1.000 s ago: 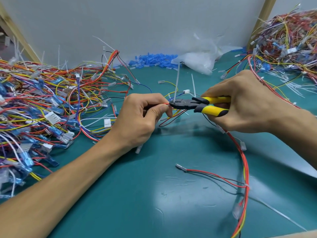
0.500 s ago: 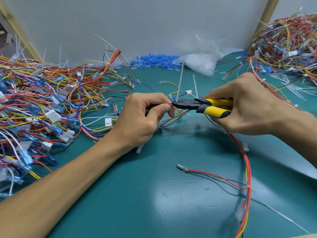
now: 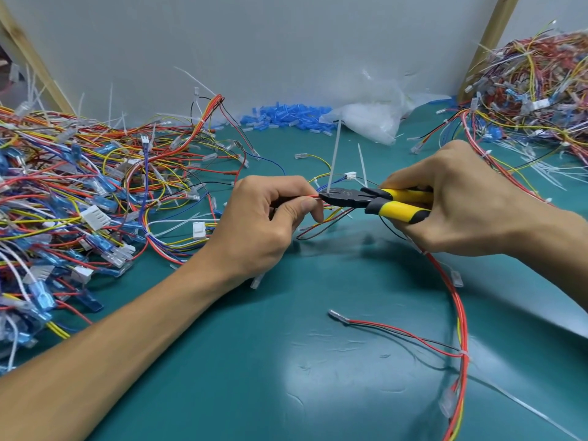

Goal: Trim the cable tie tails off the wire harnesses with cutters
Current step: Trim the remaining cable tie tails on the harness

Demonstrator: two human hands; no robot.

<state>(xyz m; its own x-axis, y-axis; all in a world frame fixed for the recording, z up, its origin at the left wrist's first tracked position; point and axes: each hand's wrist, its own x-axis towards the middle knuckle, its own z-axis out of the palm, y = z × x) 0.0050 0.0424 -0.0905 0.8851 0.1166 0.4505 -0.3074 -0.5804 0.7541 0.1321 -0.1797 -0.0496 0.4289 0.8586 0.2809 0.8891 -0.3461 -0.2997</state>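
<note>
My left hand (image 3: 270, 218) pinches a thin bundle of red and yellow wires of one wire harness (image 3: 459, 307), whose long red loop trails down to the right over the green mat. My right hand (image 3: 458, 198) grips the yellow-handled cutters (image 3: 375, 200). Their black jaws are closed at the base of a white cable tie tail (image 3: 334, 154), which stands up almost vertically right beside my left thumb and forefinger. A second, shorter white tail (image 3: 362, 165) sticks up just behind the cutters.
A big tangle of harnesses (image 3: 73, 192) with blue terminals and white connectors fills the left side. Another harness pile (image 3: 534, 90) sits at the back right. Blue terminal sleeves (image 3: 283, 117) and a clear plastic bag (image 3: 372, 119) lie against the back wall.
Both hands and the cutters stay together on the same spot; the jaws have settled around the base of the tie tail. The view has shifted slightly.
</note>
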